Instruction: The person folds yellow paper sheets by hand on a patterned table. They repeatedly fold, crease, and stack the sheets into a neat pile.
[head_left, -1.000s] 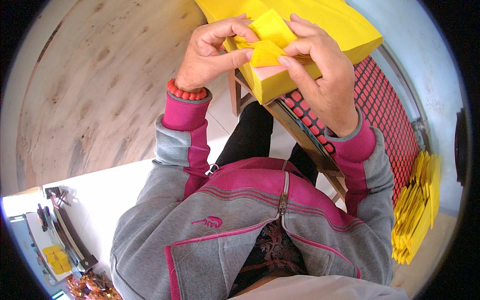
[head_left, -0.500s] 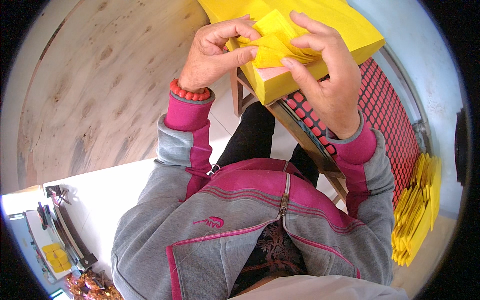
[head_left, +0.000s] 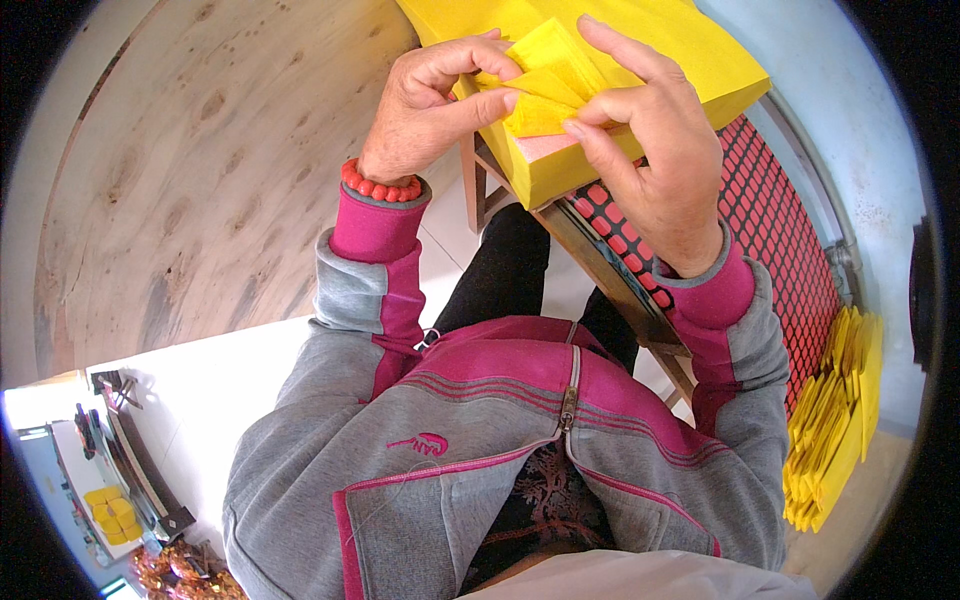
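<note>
A folded piece of yellow, paper-like sheet (head_left: 548,80) is held up between my two hands, its layers fanned a little. My left hand (head_left: 425,105) pinches its left side between thumb and forefinger. At the right edge, the thumb and forefinger of my right hand (head_left: 660,150) close on a corner, with another finger stretched up. Just beneath lies a large yellow covered block or stack (head_left: 690,60), with a pale pink patch (head_left: 540,146) showing at its near edge. Whether the sheet rests on it I cannot tell.
A wooden frame (head_left: 610,265) stands under the yellow block, beside a red-and-black patterned surface (head_left: 765,200). Several folded yellow pieces (head_left: 830,420) are stacked at the lower right. A large wooden board (head_left: 210,170) fills the left, and a pale blue wall (head_left: 850,130) the right.
My right thumb and forefinger have come together on the sheet's right edge, where they were apart before. My left hand keeps its place.
</note>
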